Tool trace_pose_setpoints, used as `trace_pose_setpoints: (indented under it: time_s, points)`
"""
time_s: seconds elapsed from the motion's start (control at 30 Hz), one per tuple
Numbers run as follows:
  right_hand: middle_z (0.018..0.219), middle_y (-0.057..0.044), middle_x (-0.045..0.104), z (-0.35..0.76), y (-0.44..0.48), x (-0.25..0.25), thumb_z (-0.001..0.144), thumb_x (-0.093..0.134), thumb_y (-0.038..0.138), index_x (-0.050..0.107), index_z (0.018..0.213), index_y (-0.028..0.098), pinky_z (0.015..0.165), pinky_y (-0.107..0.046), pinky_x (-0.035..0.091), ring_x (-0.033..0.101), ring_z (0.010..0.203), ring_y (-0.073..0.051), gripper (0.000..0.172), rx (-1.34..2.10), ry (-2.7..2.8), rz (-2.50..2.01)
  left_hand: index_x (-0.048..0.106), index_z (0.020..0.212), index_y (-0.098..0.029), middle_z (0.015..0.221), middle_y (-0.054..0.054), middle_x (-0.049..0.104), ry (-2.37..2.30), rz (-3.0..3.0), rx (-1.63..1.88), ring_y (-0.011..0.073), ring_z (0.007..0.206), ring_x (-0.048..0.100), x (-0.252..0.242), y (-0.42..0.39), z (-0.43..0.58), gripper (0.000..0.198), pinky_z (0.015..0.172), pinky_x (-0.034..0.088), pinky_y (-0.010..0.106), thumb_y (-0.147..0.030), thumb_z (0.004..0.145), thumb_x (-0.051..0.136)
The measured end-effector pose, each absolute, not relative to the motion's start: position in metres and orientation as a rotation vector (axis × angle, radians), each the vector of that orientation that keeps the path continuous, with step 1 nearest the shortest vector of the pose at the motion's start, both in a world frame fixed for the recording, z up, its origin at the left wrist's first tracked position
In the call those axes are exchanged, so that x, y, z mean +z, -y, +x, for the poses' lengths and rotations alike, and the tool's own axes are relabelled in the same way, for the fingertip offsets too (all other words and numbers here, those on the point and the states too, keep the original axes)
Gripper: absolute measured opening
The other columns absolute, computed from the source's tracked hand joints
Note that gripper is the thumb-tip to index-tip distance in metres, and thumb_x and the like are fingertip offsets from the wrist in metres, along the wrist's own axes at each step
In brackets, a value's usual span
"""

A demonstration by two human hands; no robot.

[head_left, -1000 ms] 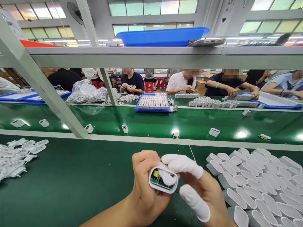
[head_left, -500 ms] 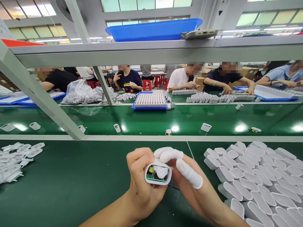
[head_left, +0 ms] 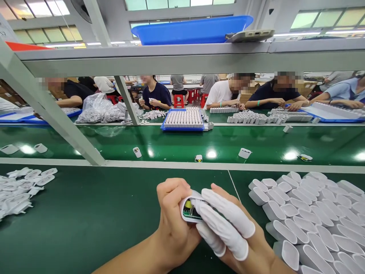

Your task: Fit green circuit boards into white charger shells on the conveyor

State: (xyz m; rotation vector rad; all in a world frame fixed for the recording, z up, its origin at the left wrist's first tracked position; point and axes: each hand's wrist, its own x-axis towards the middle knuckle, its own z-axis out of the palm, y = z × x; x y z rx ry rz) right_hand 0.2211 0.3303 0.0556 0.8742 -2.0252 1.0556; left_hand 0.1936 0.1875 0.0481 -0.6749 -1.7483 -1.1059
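My left hand [head_left: 173,215] is closed around a white oval plastic housing [head_left: 187,219], with its open end turned toward me. Inside it a circuit board [head_left: 186,213] shows green edges and a yellow component; the rest is covered by fingers. My right hand [head_left: 228,224] wears white finger covers on three fingers. Those fingers lie side by side, their tips pressed at the housing's opening and right side. The right thumb is hidden. At the right stand many empty white housings [head_left: 313,205], open ends up. To the left lies a pile of white plastic covers [head_left: 25,188].
Beyond the green table, a green conveyor [head_left: 171,146] carries scattered housings and a loose circuit board [head_left: 199,158]. A metal frame post [head_left: 76,125] slants at left, below a crossbar [head_left: 182,62] with a blue tub [head_left: 194,30]. Several people work across the line.
My right fingers have moved from above the housing down across its open end, covering the white lump inside. The items on the conveyor sit slightly further left. One person across has lowered a hand.
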Motion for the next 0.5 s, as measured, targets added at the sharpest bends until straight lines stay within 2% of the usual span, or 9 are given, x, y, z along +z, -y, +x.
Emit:
trace_pose_setpoints:
  time_s: [0.13, 0.23, 0.3, 0.37, 0.43, 0.5]
  points:
    - [0.105, -0.003, 0.072, 0.219, -0.324, 0.051, 0.086, 0.060, 0.011, 0.052, 0.131, 0.033, 0.090, -0.041, 0.061, 0.070, 0.096, -0.023, 0.051, 1.101, 1.856, 0.955, 0.048, 0.110, -0.018, 0.099, 0.005, 0.042, 1.685, -0.685, -1.062, 0.0169, 0.090, 0.054, 0.045, -0.187, 0.195, 0.034, 0.071, 0.050, 0.031, -0.014, 0.080, 0.062]
    - [0.105, -0.007, 0.070, 0.216, -0.323, 0.061, 0.086, 0.061, 0.016, 0.056, 0.124, 0.025, 0.093, -0.040, 0.059, 0.068, 0.098, -0.022, 0.039, 1.157, 1.851, 0.971, 0.047, 0.110, -0.018, 0.100, 0.005, 0.042, 1.681, -0.725, -1.062, 0.0167, 0.091, 0.053, 0.046, -0.188, 0.198, 0.036, 0.072, 0.050, 0.031, -0.010, 0.078, 0.061]
    - [0.103, -0.006, 0.070, 0.217, -0.328, 0.073, 0.090, 0.058, 0.021, 0.058, 0.118, 0.023, 0.090, -0.034, 0.059, 0.068, 0.095, -0.019, 0.028, 1.299, 1.888, 0.985, 0.046, 0.110, -0.017, 0.101, 0.005, 0.041, 1.706, -0.758, -1.067, 0.0162, 0.090, 0.052, 0.049, -0.187, 0.202, 0.039, 0.070, 0.050, 0.031, -0.006, 0.075, 0.061]
    - [0.097, -0.002, 0.071, 0.218, -0.336, 0.086, 0.090, 0.056, 0.017, 0.059, 0.113, 0.024, 0.083, -0.023, 0.059, 0.069, 0.089, -0.013, 0.024, 1.406, 1.957, 0.937, 0.044, 0.110, -0.016, 0.100, 0.005, 0.040, 1.766, -0.802, -1.048, 0.0165, 0.090, 0.051, 0.055, -0.185, 0.205, 0.044, 0.070, 0.050, 0.030, -0.003, 0.072, 0.062]
    - [0.093, 0.000, 0.072, 0.221, -0.343, 0.096, 0.087, 0.056, 0.009, 0.063, 0.105, 0.023, 0.076, -0.016, 0.056, 0.069, 0.082, -0.010, 0.024, 1.396, 2.075, 0.877, 0.043, 0.110, -0.013, 0.098, 0.006, 0.041, 1.864, -0.873, -0.975, 0.0173, 0.091, 0.049, 0.062, -0.182, 0.208, 0.046, 0.070, 0.050, 0.030, 0.001, 0.070, 0.062]
    - [0.088, 0.001, 0.072, 0.223, -0.347, 0.103, 0.083, 0.057, 0.006, 0.066, 0.095, 0.020, 0.072, -0.016, 0.055, 0.068, 0.076, -0.009, 0.020, 1.350, 2.215, 0.876, 0.043, 0.107, -0.011, 0.095, 0.006, 0.042, 1.942, -0.945, -0.882, 0.0173, 0.090, 0.047, 0.069, -0.179, 0.209, 0.043, 0.068, 0.048, 0.028, 0.003, 0.070, 0.059]
